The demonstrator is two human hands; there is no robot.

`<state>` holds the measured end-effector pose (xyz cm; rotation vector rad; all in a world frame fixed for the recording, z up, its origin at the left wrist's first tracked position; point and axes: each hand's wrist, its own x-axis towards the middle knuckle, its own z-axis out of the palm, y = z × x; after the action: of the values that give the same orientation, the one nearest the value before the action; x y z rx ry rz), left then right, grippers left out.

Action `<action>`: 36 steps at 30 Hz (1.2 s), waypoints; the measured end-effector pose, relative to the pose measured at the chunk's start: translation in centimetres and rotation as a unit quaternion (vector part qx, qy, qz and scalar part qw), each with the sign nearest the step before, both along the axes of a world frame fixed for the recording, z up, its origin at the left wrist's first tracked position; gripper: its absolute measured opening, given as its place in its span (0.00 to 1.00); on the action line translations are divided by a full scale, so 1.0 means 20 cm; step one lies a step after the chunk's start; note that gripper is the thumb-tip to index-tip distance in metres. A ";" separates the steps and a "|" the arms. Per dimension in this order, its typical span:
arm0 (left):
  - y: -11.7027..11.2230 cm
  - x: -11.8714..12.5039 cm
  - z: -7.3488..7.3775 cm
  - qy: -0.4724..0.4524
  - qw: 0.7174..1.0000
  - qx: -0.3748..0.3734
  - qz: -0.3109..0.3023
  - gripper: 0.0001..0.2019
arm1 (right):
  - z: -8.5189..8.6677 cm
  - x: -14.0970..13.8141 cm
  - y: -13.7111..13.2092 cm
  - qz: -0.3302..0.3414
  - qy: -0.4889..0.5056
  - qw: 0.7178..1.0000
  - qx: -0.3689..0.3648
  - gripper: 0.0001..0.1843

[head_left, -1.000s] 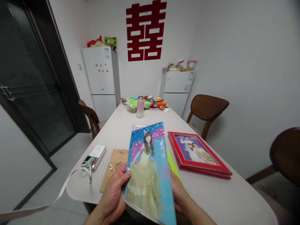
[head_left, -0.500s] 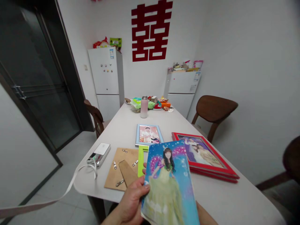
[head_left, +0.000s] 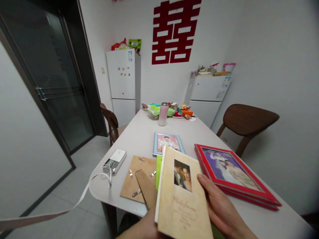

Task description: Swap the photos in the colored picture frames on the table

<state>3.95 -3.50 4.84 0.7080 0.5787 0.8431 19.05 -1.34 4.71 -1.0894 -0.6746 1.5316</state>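
A cream photo album with a small picture of a couple on its cover is held upright and tilted at the table's near edge. My right hand grips its right side, thumb on the cover. My left hand supports the lower left, its fingers hidden behind the album. Just left lies a brown frame backing board with metal clips and a stand leg. Part of a lime-green frame shows behind the album. Beyond it is a light-blue framed photo. To the right, red framed photos are stacked.
A white power bank with a pale strap lies at the table's left edge. Farther back stand a pink bottle and a heap of snack packets. Wooden chairs flank the table.
The blue picture of a person in a yellow-green dress no longer faces me; the cream cover does now. My right hand has come into view on the album's right side. The view has shifted left.
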 end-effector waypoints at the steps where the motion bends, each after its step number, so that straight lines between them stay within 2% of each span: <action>1: 0.01 -0.02 -0.02 0.016 1.000 0.018 0.017 0.14 | 0.00 0.03 0.02 -0.018 0.000 1.000 -0.014 0.16; 3: 0.04 -0.07 -0.06 0.074 0.993 0.069 0.053 0.14 | -0.01 0.10 0.06 -0.056 -0.016 0.997 -0.043 0.16; 6: 0.07 -0.13 -0.11 0.199 0.958 0.172 0.116 0.12 | -0.03 0.18 0.11 -0.097 -0.049 0.992 -0.069 0.19; 11: 0.10 -0.17 -0.08 0.344 0.860 0.344 0.154 0.11 | -0.07 0.22 0.17 -0.088 -0.139 0.985 -0.058 0.23; 14: 0.13 -0.18 -0.09 0.414 0.811 0.386 0.152 0.14 | -0.10 0.21 0.19 -0.049 -0.178 0.981 -0.050 0.25; 17: 0.15 -0.18 -0.14 0.442 0.793 0.407 0.097 0.19 | -0.12 0.20 0.21 -0.023 -0.183 0.982 -0.053 0.28; 19: 0.14 -0.18 -0.17 0.452 0.780 0.428 0.064 0.21 | -0.12 0.20 0.22 -0.030 -0.188 0.980 -0.051 0.29; 23: 0.13 -0.16 -0.19 0.474 0.753 0.455 0.035 0.23 | -0.12 0.20 0.25 -0.044 -0.204 0.977 -0.041 0.29; 26: 0.14 -0.16 -0.19 0.470 0.748 0.467 0.029 0.23 | -0.13 0.18 0.26 -0.035 -0.219 0.975 -0.032 0.30; 30: 0.13 -0.16 -0.21 0.457 0.755 0.470 0.028 0.23 | -0.15 0.14 0.28 -0.035 -0.253 0.967 -0.012 0.28; 33: 0.13 -0.16 -0.21 0.460 0.754 0.468 0.023 0.23 | -0.17 0.14 0.30 -0.027 -0.345 0.938 0.021 0.25; 36: 0.12 -0.15 -0.20 0.477 0.742 0.471 0.006 0.22 | -0.17 0.15 0.32 -0.016 -0.494 0.866 0.081 0.21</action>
<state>0.86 -1.09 0.89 2.1480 1.0682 0.7050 22.00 5.00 1.27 -1.7293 -1.4287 0.7684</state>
